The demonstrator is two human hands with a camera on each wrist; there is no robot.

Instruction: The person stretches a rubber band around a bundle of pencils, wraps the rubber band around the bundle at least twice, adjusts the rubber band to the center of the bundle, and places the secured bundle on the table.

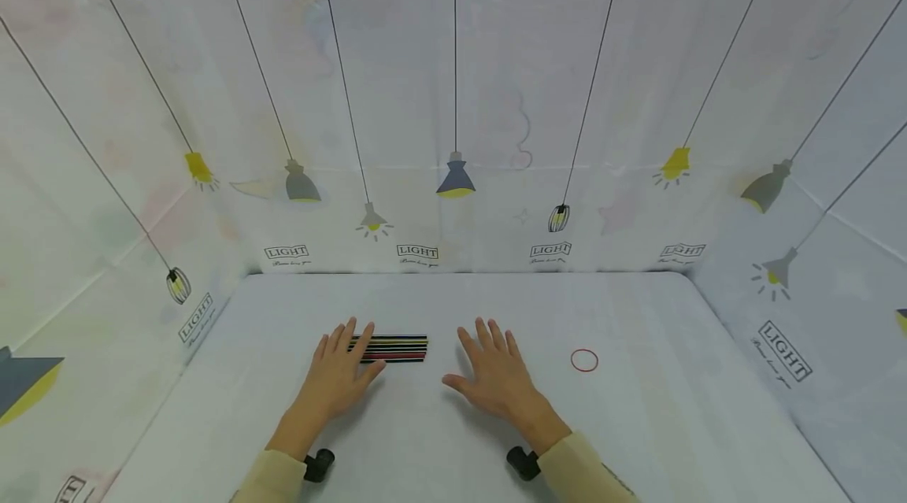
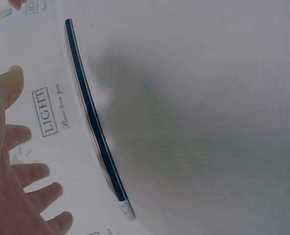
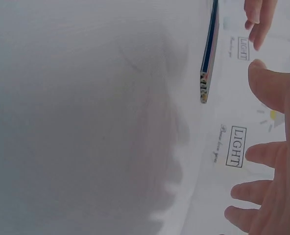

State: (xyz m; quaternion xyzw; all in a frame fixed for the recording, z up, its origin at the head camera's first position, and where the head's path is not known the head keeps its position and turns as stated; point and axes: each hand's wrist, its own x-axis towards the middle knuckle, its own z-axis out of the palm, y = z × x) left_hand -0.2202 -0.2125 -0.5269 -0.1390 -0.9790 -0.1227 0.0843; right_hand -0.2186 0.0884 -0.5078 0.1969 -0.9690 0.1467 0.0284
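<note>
I see both hands flat on the tabletop (image 1: 638, 440), each grip released: the left hand (image 1: 340, 373) lies over the near end of the pencil bundle (image 1: 397, 348), the right hand (image 1: 496, 373) just beside its far end. Loose pencils could roll apart under a careless sweep; the red rubber band (image 1: 584, 360), beyond the bundle's far end, might get knocked away.
</note>
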